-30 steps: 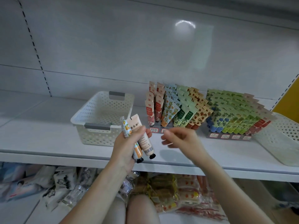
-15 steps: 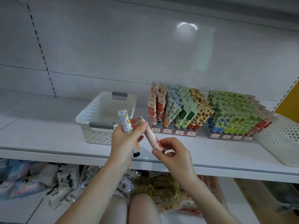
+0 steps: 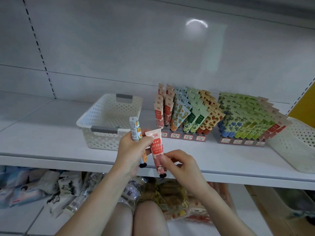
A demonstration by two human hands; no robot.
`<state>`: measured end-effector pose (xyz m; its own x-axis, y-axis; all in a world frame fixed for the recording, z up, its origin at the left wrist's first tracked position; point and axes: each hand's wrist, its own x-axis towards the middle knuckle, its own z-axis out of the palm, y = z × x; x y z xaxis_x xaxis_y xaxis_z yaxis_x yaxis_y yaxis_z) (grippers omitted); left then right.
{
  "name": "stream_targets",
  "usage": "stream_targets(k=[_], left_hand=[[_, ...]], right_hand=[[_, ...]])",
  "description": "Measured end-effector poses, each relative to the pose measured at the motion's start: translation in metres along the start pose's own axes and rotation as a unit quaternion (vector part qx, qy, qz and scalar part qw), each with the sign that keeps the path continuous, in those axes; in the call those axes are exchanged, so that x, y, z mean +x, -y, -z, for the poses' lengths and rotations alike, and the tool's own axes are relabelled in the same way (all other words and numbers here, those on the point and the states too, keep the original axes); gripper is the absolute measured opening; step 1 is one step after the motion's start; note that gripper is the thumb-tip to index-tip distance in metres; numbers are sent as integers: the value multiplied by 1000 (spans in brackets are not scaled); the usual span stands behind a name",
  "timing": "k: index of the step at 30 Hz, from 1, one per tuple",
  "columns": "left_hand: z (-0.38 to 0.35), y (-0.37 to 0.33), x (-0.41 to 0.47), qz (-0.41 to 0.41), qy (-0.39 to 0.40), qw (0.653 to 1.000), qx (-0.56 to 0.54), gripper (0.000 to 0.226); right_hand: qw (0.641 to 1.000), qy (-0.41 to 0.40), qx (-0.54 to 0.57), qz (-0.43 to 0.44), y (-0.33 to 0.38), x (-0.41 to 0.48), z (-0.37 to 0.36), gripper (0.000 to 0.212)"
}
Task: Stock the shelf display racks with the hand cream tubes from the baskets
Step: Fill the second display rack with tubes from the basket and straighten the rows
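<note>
Pink tube (image 3: 157, 148) stands upright just before the shelf (image 3: 68, 159) edge, pinched near its cap end by the right grip (image 3: 179, 163). The left grip (image 3: 131, 150) is wrapped round the orange-printed tube (image 3: 136, 132), and its thumb touches the pink one. I judge the low fingertip pinch weak, so the tube may tip and drop past the edge. The pink column (image 3: 159, 113) in the left rack (image 3: 185, 137) looks full, and forcing the tube in could topple neighbours.

clear-wrapped packets (image 3: 172, 193) and pale soft packs (image 3: 25, 191) on the lower shelf (image 3: 15, 218)
</note>
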<state>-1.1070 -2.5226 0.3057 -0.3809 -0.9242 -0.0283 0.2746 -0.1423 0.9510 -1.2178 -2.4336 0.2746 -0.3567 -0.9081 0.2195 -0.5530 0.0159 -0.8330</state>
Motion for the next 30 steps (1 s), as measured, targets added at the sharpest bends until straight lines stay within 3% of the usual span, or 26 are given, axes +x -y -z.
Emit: stream_targets(k=[8,12,19,25,30], left_hand=[[-1,9,-1,-9,39,998,52,20],[7,19,2,8,16,998,56,11],[16,27,7,18,35,992,119,24],[22,29,13,84,63,991,79,2],[27,33,16,75,69,989,111,6]], right_hand=[[995,50,85,-34,-2,10,6,17],[997,-40,17,-69,2,28,23,13],[975,-206,-68,-46,2,100,48,16],[969,-206,-131,-44,-7,131,30,20],[969,-182,-163,-39,-17,142,17,20]])
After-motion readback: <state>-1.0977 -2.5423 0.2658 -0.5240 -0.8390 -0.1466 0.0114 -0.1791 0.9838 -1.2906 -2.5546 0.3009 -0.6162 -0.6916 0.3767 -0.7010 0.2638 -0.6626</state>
